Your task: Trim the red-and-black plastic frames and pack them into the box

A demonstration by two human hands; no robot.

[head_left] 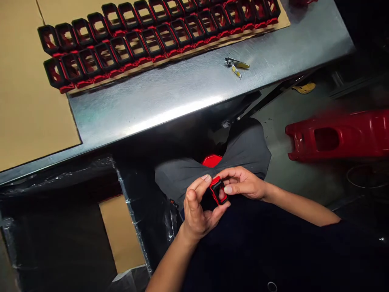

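Observation:
A small red and black rectangular plastic frame [216,187] is held between both hands above my lap. My left hand [197,209] grips it from the left, fingertips at its upper edge and thumb at its lower edge. My right hand [244,184] pinches its right side, with the thumb at the opening. On the metal table ahead, several similar red and black frames [152,42] stand in two long rows on cardboard. Nail clippers [236,66] with yellow on the levers lie unfolded on the bare metal in front of the rows.
The metal table [182,91] has its front edge beyond my knees. Flat cardboard [33,109] covers its left part. At lower left is a container lined with dark plastic [60,235], with a cardboard piece [121,235] inside. A red plastic stool [355,134] is on the right.

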